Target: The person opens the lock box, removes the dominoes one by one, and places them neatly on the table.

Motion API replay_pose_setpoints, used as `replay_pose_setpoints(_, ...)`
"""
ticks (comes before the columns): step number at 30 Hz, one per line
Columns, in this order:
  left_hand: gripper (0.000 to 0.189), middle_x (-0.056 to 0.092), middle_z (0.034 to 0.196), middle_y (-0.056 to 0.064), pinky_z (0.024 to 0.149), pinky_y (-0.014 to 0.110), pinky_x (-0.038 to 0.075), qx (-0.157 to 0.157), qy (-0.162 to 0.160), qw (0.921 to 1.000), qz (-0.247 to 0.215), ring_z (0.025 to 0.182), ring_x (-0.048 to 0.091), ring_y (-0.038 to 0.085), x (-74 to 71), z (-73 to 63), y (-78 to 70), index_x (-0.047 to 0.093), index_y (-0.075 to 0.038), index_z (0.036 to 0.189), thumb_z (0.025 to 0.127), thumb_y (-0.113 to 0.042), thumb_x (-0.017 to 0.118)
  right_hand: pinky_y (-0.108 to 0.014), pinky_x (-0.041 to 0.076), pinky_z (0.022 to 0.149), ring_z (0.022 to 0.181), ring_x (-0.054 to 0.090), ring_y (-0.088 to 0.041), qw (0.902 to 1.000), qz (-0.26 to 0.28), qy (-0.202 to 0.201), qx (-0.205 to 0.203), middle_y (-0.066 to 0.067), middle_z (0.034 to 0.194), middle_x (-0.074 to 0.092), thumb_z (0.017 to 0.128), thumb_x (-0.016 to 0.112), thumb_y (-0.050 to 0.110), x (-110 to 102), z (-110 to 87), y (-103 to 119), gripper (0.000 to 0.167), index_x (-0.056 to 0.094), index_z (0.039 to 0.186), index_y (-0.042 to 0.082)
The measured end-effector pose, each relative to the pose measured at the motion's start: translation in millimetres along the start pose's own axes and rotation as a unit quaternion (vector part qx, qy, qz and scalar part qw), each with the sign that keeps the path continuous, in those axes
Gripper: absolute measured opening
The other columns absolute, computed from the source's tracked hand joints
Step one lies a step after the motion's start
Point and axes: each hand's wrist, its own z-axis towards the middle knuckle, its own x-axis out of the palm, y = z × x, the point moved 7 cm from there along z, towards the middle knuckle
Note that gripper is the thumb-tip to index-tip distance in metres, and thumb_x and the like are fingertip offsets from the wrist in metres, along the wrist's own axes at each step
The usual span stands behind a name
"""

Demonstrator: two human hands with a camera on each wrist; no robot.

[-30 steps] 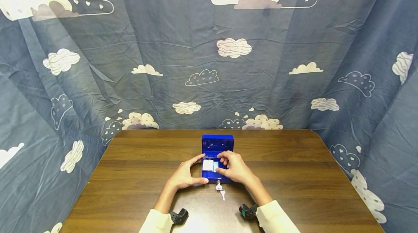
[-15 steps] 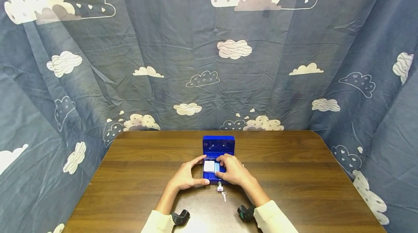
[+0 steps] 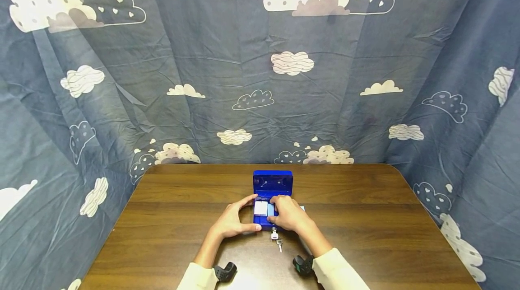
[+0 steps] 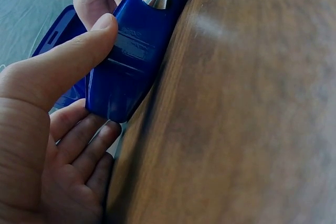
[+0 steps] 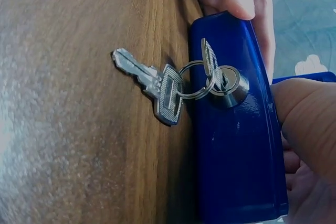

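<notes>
Grey-blue cloth curtain (image 3: 211,32) with white clouds hangs behind a brown wooden table (image 3: 174,197). Between the two hands sits a shiny blue box (image 5: 236,166), its lid (image 3: 272,174) up on the far side. The left hand (image 3: 229,221) grips the box's left end, thumb on the front. The right hand (image 3: 289,214) bends over the box and seems to pinch a small light blue block (image 3: 271,210) inside. Small white blocks (image 3: 258,208) sit just left of it. Nearer the body than the right hand, one silver metal key (image 5: 208,59) is in the round silver lock (image 5: 233,90), and another silver key (image 5: 165,98) lies on the table. I think the light blue block is being tucked into place; next calls for a gentle let-go while the left hand steadies the box. Faint marks show by the left thumb, too blurry to read.
</notes>
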Motion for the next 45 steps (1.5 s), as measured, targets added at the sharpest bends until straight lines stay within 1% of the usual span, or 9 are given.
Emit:
replay_pose_setpoints(3, 0.094, 0.065, 0.14, 0.01, 0.115, 0.056, 0.042, -0.001, 0.001, 1.0, 0.0, 0.132, 0.06, 0.027, 0.2, 0.2, 0.5, 0.047, -0.017, 0.155, 0.076, -0.041, 0.09, -0.04, 0.054, 0.072, 0.077, 0.058, -0.016, 0.9999, -0.001, 0.01, 0.009, -0.004, 0.087, 0.067, 0.08, 0.089, 0.027, 0, 0.5, 1, 0.045, 0.072, 0.113, 0.001)
replay_pose_setpoints(6, 0.094, 0.065, 0.14, 0.01, 0.115, 0.056, 0.042, -0.002, 0.0, 1.0, 0.001, 0.132, 0.06, 0.027, 0.2, 0.2, 0.9, 0.047, -0.017, 0.155, 0.075, -0.041, 0.091, -0.041, 0.053, 0.071, 0.077, 0.058, -0.017, 0.9997, 0.001, 0.019, 0.015, -0.005, 0.085, 0.067, 0.08, 0.089, 0.026, 0, 1.4, 2, 0.044, 0.072, 0.112, 0.001)
replay_pose_setpoints(11, 0.094, 0.065, 0.14, 0.01, 0.114, 0.056, 0.043, -0.005, 0.001, 1.0, 0.002, 0.132, 0.06, 0.027, 0.3, 0.2, 1.3, 0.047, -0.018, 0.155, 0.075, -0.042, 0.09, -0.039, 0.051, 0.069, 0.074, 0.055, -0.017, 0.9995, 0.006, 0.024, 0.021, -0.002, 0.078, 0.061, 0.08, 0.089, 0.025, 0, 1.7, 1, 0.043, 0.072, 0.111, 0.0)
replay_pose_setpoints(16, 0.094, 0.065, 0.14, 0.011, 0.114, 0.056, 0.043, -0.003, 0.0, 1.0, 0.0, 0.132, 0.06, 0.027, 0.4, -0.1, 0.9, 0.047, -0.018, 0.155, 0.075, -0.041, 0.09, -0.036, 0.05, 0.067, 0.073, 0.054, -0.015, 0.9996, 0.009, 0.018, 0.021, -0.001, 0.079, 0.06, 0.08, 0.09, 0.026, 0, 0.9, 0, 0.044, 0.071, 0.111, 0.0)
replay_pose_setpoints(22, 0.094, 0.064, 0.142, 0.009, 0.115, 0.056, 0.043, -0.002, 0.001, 1.0, -0.006, 0.133, 0.06, 0.027, 1.1, -0.5, 1.3, 0.047, -0.017, 0.155, 0.076, -0.041, 0.09, -0.032, 0.049, 0.065, 0.072, 0.054, -0.013, 0.9993, 0.016, 0.024, 0.024, -0.001, 0.081, 0.06, 0.081, 0.089, 0.027, 2, -0.3, -2, 0.044, 0.071, 0.112, 0.001)
replay_pose_setpoints(30, 0.093, 0.062, 0.145, 0.008, 0.116, 0.055, 0.042, -0.005, 0.001, 1.0, -0.007, 0.134, 0.059, 0.026, 0.8, 0.3, 2.5, 0.047, -0.019, 0.155, 0.076, -0.04, 0.091, -0.036, 0.053, 0.07, 0.076, 0.057, -0.014, 0.9996, 0.027, 0.01, 0.004, -0.002, 0.087, 0.063, 0.079, 0.09, 0.024, -2, -1.1, -3, 0.041, 0.069, 0.107, 0.004)
replay_pose_setpoints(37, 0.093, 0.061, 0.146, 0.007, 0.116, 0.055, 0.041, -0.007, 0.007, 0.9999, -0.001, 0.134, 0.058, 0.026, 1.0, -0.3, 3.6, 0.046, -0.019, 0.155, 0.076, -0.04, 0.09, -0.043, 0.057, 0.082, 0.088, 0.064, -0.019, 0.9995, 0.023, -0.006, -0.023, -0.005, 0.095, 0.066, 0.075, 0.093, 0.026, -6, -3.1, -2, 0.042, 0.069, 0.104, 0.006)
replay_pose_setpoints(39, 0.093, 0.061, 0.147, 0.007, 0.116, 0.055, 0.041, -0.006, 0.007, 1.0, 0.0, 0.135, 0.058, 0.026, 0.8, -0.1, 4.0, 0.046, -0.019, 0.155, 0.076, -0.04, 0.09, -0.042, 0.057, 0.082, 0.088, 0.064, -0.019, 0.9992, 0.025, -0.01, -0.029, -0.005, 0.095, 0.066, 0.075, 0.093, 0.026, -8, -3.4, -2, 0.042, 0.069, 0.103, 0.006)
replay_pose_setpoints(45, 0.093, 0.062, 0.146, 0.006, 0.116, 0.055, 0.041, -0.005, 0.002, 1.0, 0.004, 0.134, 0.058, 0.026, 0.3, 0.2, 4.4, 0.047, -0.02, 0.155, 0.076, -0.042, 0.09, -0.037, 0.056, 0.076, 0.082, 0.06, -0.014, 0.999, 0.02, -0.013, -0.038, -0.004, 0.092, 0.068, 0.074, 0.093, 0.025, -11, -4.0, -2, 0.04, 0.069, 0.101, 0.006)
